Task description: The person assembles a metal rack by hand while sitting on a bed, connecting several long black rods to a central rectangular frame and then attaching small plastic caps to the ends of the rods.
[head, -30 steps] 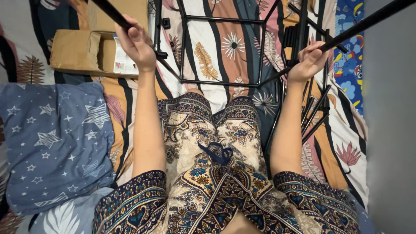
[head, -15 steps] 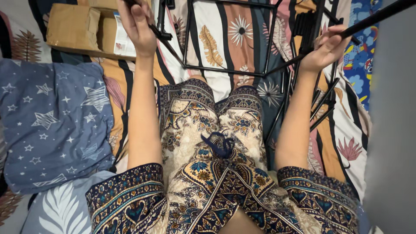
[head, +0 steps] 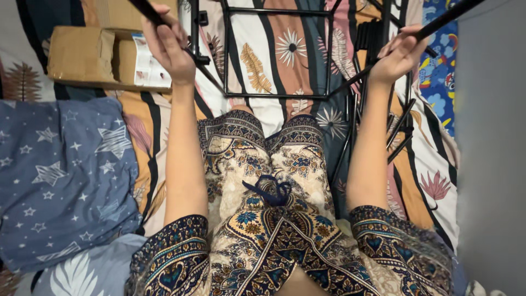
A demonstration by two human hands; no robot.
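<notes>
My left hand (head: 169,45) is closed around a thin black metal rod (head: 143,7) that runs up out of the top left of the view. My right hand (head: 395,53) grips another black rod (head: 450,15) slanting to the top right. Both rods belong to a black metal frame (head: 276,96) lying on the patterned bedsheet (head: 285,52) beyond my knees. More loose black rods (head: 399,127) lie under my right forearm. My legs in patterned shorts fill the lower middle.
A brown cardboard parcel (head: 90,57) with a white label lies at the top left beside my left hand. A blue star-print pillow (head: 60,181) sits at the left. A grey wall (head: 493,164) borders the bed on the right.
The view has shifted downward, so both hands and the frame sit higher in view. Both hands keep their hold on the rods, raised slightly further from my body.
</notes>
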